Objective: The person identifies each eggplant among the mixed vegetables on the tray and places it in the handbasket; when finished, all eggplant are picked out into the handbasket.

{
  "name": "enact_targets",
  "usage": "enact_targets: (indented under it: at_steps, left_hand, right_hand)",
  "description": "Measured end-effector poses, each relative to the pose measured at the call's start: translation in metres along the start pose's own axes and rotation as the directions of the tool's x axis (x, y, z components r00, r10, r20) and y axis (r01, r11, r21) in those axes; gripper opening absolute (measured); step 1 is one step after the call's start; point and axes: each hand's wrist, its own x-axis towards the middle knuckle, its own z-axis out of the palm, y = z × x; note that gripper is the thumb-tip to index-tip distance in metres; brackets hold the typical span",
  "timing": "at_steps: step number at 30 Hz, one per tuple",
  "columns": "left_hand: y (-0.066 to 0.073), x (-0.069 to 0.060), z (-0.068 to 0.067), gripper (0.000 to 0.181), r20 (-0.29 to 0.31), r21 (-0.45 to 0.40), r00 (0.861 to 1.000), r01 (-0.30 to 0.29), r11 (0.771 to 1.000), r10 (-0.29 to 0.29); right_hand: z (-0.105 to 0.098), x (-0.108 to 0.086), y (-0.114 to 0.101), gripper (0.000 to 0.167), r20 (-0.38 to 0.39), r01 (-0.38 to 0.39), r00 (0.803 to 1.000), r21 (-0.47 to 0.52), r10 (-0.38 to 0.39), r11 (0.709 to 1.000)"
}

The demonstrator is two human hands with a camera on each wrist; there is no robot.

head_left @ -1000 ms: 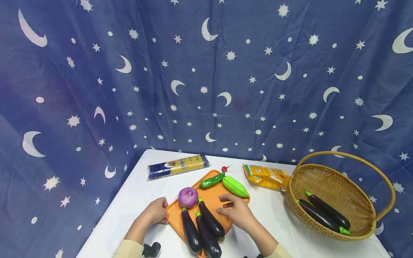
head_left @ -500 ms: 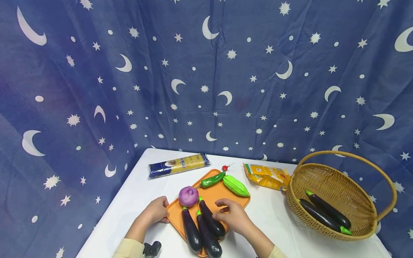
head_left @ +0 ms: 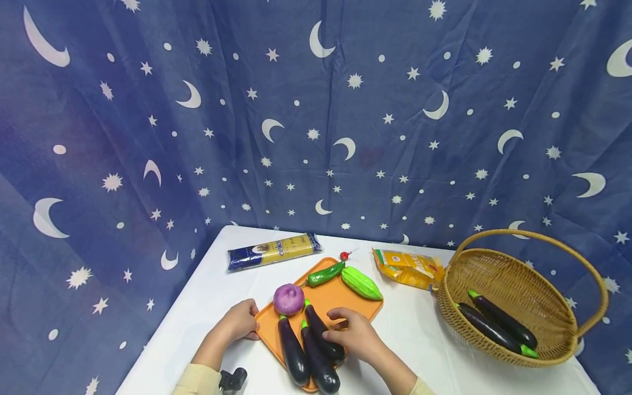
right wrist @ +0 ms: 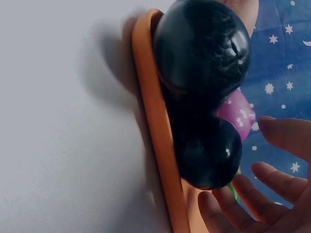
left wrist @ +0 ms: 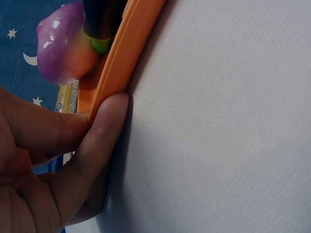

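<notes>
Head view: the left hand [head_left: 239,322] pinches the left corner of a shallow orange plastic tray [head_left: 327,297], likely steadying it; the right hand [head_left: 359,333], loosely spread and empty, hovers beside long glossy purple-black eggplants [head_left: 315,356] at the near corner.

- Bare surface [head_left: 412,329] forms a wide passage between the orange tray [head_left: 331,300] and the wicker basket [head_left: 560,315].
- Three eggplants [head_left: 319,359] crowd the tray's near end; a purple onion [head_left: 288,299] obstructs its left edge.
- Room remains between eggplants and light-green vegetable [head_left: 362,283].

Orange tray [head_left: 340,299], purple onion [head_left: 288,299], blackish-purple eggplants [head_left: 293,354], green pepper [head_left: 326,275], blue curtain [head_left: 296,71] with white moons
</notes>
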Motion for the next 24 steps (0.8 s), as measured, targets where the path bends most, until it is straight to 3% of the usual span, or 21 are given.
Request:
enact_targets:
  at_steps: [18,24]
  left_hand:
    - [-0.001,-0.001,0.000,0.020,0.003,0.010,1.000,-0.021,1.000,0.021]
    - [0.000,-0.003,0.000,0.021,0.002,0.012,1.000,-0.013,1.000,0.013]
  right_hand:
    - [0.012,-0.002,0.005,0.045,0.026,0.036,0.999,-0.013,-0.036,0.999]
    - [0.015,0.000,0.006,0.045,0.021,0.008,1.000,-0.045,-0.007,0.999]
